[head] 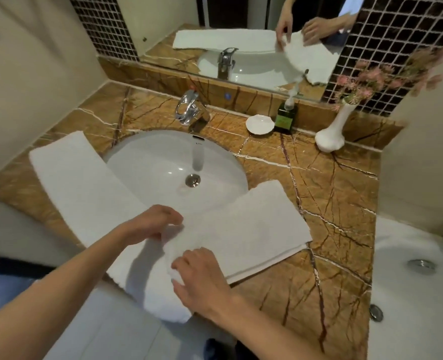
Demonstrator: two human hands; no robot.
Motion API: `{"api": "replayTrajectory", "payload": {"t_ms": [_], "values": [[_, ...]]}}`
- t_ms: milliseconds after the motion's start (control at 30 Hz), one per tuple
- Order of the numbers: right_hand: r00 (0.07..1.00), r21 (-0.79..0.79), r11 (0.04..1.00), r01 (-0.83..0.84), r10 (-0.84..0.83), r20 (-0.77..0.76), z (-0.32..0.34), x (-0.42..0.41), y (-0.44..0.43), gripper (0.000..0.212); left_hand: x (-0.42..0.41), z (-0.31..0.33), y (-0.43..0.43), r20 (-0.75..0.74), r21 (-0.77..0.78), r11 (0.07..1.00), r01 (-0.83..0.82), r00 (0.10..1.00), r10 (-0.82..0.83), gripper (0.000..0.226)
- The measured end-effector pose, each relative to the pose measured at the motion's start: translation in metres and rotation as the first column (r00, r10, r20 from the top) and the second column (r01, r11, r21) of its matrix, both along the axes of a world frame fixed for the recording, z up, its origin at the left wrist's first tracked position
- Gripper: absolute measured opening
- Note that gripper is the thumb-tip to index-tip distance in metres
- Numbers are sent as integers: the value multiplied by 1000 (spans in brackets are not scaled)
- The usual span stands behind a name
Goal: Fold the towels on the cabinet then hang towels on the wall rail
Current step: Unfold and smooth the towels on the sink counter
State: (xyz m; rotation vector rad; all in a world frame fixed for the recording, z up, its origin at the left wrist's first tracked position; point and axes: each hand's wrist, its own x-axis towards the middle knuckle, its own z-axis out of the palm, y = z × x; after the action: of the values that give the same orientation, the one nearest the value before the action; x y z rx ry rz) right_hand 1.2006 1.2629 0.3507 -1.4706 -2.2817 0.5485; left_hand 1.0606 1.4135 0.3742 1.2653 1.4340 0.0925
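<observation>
Left hand (158,224) and right hand (202,279) are seen bare. Both forearms (85,258) are shown uncovered right down to the pic's lower edge, w/ sleeves out of view. In the mirror (158,19), dark clothing (306,11) is made out behind the reflected hands, w/ a blue part beside it. It's blurred, so cut, fabric etc. can't be told.

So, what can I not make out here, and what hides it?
The wall rail: nowhere in the head view.
Near edge of the right towel: covered by the left hand and right hand that grip it.
Near end of the left towel: covered by the left forearm and the right towel.
Label of the green bottle: too small, blurred.
The bathtub: cut off by the right edge.
</observation>
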Motion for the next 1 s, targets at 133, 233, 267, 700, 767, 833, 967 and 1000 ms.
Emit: {"api": "replayTrajectory", "payload": {"t_ms": [133,233,267,700,767,833,967,1000], "values": [[994,-63,998,-12,19,107,-3,1,12,42,7,-12,-11,-275,401,883,244,952,-138,18],[990,-75,997,-23,33,138,3,9,26,41,20,-16,-14,-291,447,860,246,949,-120,28],[989,-82,996,-25,37,145,4,13,29,39,25,-18,-14,-293,456,853,254,948,-125,32],[879,-35,907,419,-396,267,3,130,43,33,131,-26,17,-439,254,782,570,788,-432,58],[771,-39,798,601,-566,291,-1,153,43,38,144,-28,20,-464,256,763,594,768,-442,44],[674,-100,683,724,-668,315,-6,173,41,48,154,-26,20,-437,287,758,585,785,-440,35],[622,-236,576,783,-734,273,-18,197,33,55,161,-14,21,-254,308,760,573,819,-514,18],[624,-254,572,780,-741,247,-20,199,31,56,162,-9,21,-186,315,764,563,826,-532,16]]}}
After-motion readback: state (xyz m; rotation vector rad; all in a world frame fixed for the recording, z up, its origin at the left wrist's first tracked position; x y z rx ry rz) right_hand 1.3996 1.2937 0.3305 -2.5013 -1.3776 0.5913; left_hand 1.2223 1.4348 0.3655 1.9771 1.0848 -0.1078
